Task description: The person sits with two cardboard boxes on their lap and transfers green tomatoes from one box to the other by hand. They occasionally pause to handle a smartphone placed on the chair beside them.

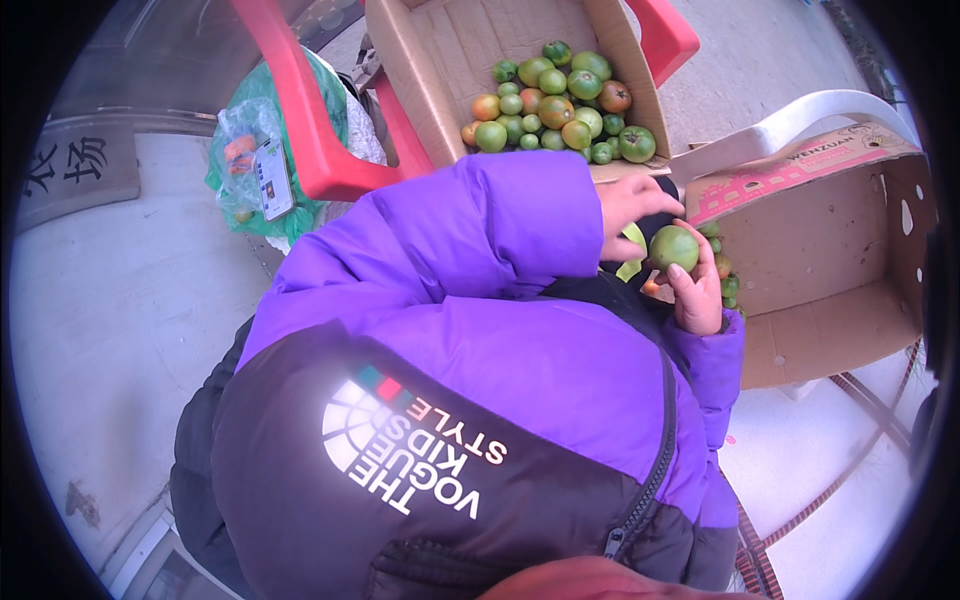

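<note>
A purple and black jacket [540, 360] is nearest. Past it, the right hand [701, 290] grips a green tomato [673, 249]; the left hand [635, 212] is just beside it, fingers loosely apart. Farther off, a tilted cardboard box [420, 65] holds green and reddish tomatoes [555, 100].

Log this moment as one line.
right hand: holding green tomato | left hand: beside it, thumb apart from fingers | cardboard box: holds green and reddish tomatoes
</note>
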Demonstrator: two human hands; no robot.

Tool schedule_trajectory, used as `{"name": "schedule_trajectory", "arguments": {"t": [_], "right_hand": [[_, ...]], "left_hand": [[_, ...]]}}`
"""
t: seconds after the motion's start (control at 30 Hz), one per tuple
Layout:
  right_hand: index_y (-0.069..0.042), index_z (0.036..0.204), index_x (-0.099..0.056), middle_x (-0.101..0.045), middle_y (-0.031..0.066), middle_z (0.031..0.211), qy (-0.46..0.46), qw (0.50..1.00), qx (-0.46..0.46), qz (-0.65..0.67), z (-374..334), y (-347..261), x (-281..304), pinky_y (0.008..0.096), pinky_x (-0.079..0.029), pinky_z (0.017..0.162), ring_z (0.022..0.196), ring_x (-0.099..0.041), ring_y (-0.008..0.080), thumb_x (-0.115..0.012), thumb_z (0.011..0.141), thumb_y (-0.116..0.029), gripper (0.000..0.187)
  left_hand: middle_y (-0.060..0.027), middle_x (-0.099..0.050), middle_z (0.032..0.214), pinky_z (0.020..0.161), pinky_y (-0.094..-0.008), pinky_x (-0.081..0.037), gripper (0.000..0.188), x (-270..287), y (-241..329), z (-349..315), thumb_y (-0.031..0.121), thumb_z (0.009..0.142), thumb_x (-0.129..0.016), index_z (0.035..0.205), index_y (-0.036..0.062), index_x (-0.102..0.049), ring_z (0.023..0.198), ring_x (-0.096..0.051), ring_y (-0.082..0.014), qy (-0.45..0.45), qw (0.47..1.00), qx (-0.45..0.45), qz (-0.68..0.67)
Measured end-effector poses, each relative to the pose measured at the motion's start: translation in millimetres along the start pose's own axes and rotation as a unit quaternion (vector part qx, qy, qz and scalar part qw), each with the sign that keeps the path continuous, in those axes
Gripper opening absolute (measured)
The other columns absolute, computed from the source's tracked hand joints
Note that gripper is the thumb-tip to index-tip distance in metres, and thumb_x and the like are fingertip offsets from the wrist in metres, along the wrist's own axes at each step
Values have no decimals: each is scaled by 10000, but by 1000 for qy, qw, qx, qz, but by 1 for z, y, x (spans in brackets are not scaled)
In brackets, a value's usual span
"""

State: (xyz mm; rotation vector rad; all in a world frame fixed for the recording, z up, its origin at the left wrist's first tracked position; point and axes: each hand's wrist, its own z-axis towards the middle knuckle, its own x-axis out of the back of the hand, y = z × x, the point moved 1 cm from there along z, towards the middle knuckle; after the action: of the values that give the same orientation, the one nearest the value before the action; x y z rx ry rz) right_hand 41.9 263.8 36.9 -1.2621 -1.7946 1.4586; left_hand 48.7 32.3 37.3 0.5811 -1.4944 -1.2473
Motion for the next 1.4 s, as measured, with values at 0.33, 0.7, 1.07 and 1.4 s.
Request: {"name": "schedule_trajectory", "arguments": {"t": [0.33, 0.7, 1.07, 1.4], "right_hand": [[-16, 1350, -388, -567, 118, 1153, 338, 938, -69, 16, -5, 34, 68, 305, -506, 741, 1010, -615, 217, -636, 927, -234, 537], [-14, 1311, -421, -571, 95, 1148, 321, 945, -57, 42, -3, 50, 79, 298, -499, 726, 971, -617, 190, -659, 918, -202, 496], [-44, 1300, -445, -601, 99, 1132, 319, 945, -66, 18, 2, 63, 98, 317, -534, 768, 942, -637, 204, -691, 897, -160, 486], [-61, 1432, -349, -581, 97, 1228, 325, 945, -21, -38, -1, 25, 59, 239, -477, 741, 999, -613, 168, -651, 926, -231, 613]], "left_hand": [[-215, -581, 1088, 809, -455, -502, 355, 125, -123, -32, 156, 811, -681, 1156, 141, -596, 932, -621, -373, 118, 820, 357, 430], [-218, -587, 1060, 787, -462, -499, 368, 119, -108, -19, 157, 807, -677, 1163, 138, -582, 905, -624, -379, 116, 806, 333, 474], [-205, -591, 1045, 810, -442, -504, 389, 120, -107, -32, 152, 818, -689, 1180, 124, -550, 904, -632, -372, 238, 876, 256, 334], [-138, -559, 1070, 830, -363, -512, 362, 58, -25, -5, 148, 827, -690, 1167, 139, -564, 938, -617, -286, 129, 974, 76, 169]]}}
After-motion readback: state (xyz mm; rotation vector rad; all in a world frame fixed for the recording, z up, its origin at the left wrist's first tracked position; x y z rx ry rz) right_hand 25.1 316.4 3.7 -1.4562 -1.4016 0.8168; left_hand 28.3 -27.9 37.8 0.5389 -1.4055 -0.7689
